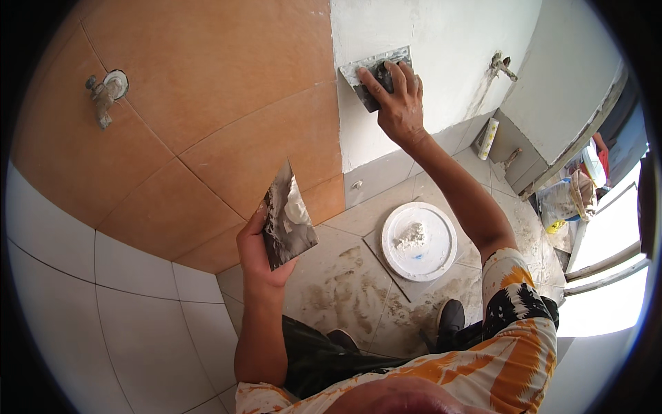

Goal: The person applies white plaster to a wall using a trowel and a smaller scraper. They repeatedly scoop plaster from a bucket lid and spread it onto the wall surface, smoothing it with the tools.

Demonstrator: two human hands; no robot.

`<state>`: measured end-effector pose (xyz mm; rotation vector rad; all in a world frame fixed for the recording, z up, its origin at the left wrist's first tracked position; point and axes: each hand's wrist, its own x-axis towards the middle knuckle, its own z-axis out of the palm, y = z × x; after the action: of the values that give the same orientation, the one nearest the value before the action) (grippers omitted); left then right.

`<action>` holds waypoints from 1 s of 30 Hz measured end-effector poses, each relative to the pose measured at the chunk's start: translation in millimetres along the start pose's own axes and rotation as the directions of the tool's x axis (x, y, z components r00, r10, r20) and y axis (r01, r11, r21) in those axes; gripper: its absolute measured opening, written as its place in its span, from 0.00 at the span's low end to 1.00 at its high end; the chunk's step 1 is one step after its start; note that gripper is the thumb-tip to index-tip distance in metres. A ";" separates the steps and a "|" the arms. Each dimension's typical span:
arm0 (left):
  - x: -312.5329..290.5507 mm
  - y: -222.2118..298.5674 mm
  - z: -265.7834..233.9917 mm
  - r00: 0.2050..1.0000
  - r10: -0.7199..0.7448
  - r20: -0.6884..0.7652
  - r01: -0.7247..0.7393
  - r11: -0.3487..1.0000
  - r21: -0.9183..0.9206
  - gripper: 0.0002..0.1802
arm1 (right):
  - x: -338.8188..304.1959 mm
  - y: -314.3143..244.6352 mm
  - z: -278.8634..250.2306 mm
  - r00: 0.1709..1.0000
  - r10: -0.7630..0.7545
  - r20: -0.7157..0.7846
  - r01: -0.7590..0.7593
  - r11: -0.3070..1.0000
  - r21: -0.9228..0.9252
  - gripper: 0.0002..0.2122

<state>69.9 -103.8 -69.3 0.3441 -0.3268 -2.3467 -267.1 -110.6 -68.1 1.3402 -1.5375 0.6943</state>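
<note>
Clamped on a flat trowel (378,71), the grip of the right hand (401,109) has its fingers spread over the dark back of the blade, knuckles bent and the back of the hand showing. That arm reaches well out, the forearm slanting from the near right toward the far side, with the elbow bent. The trowel is up at the white wall (452,31), close to where the orange tiles (227,90) end; whether its whole face touches the plaster, I cannot tell.

Lower and to the left, the left hand (256,254) is closed on a metal plate (289,231), thumb along its left side and the palm beneath. Its forearm stands almost straight up from the near side, and the plate tilts, one corner pointing far. White paste (295,205) clings thickly toward the plate's right edge, with thinner smears on the left.

Between the person's feet and the wall, a round white lid (443,257) sits over the smudged floor (338,276), a lump of paste (409,236) on it. Just beside it, on the near left, lies a thin dark strip (386,270). A tap (105,95) juts from the orange tiles at far left.
</note>
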 end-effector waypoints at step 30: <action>-2.6 -1.1 -13.0 0.990 -0.050 -0.135 0.062 0.994 0.086 0.17 | -141.8 -24.5 29.2 0.981 0.036 0.190 -0.053 0.995 0.085 0.25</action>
<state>75.5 -103.0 -81.3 0.5573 -0.3635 -2.3540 -258.9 -82.6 -211.9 1.4776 -1.7086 0.6874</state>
